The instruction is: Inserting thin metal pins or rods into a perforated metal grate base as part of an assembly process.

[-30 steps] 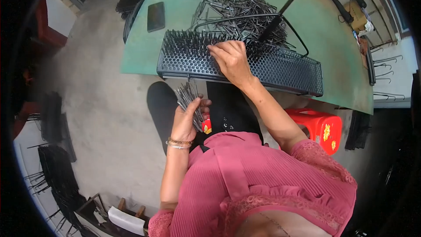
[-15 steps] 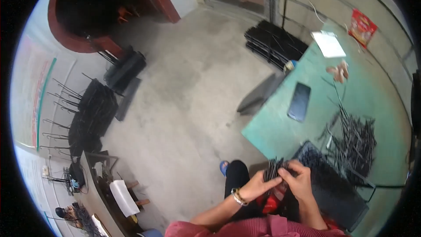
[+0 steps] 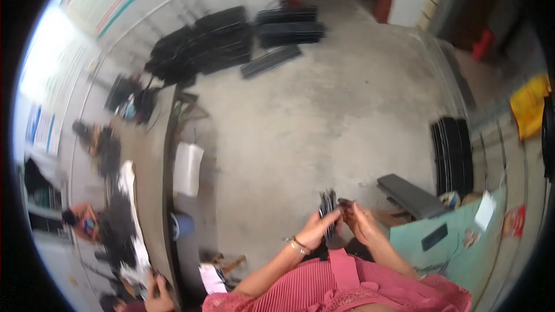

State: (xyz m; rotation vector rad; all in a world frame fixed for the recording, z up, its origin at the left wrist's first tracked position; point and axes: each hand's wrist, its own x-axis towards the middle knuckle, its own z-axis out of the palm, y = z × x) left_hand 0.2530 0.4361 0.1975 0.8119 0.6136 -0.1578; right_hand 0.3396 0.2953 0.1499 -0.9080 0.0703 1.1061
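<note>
In front of me my left hand (image 3: 314,230), with a bracelet at the wrist, is closed around a bundle of thin dark strips (image 3: 327,211) that stand roughly upright. Their exact kind is too blurred to make out. My right hand (image 3: 365,226) is just beside the bundle, its thumb and fingers pinched together. A small dark piece (image 3: 346,203) shows at those fingertips; motion smears its shape.
At right, a green table (image 3: 457,242) carries a phone (image 3: 435,237) and a white sheet (image 3: 485,211). A grey panel (image 3: 410,195) and black stacks (image 3: 451,156) are beside it. Another person's hand (image 3: 157,292) works at a long table (image 3: 151,156) on the left.
My view has swung left, so the green table now lies farther right and the left-hand long table shows more. Both hands are still together at the bundle; my right fingers have parted slightly from it.
</note>
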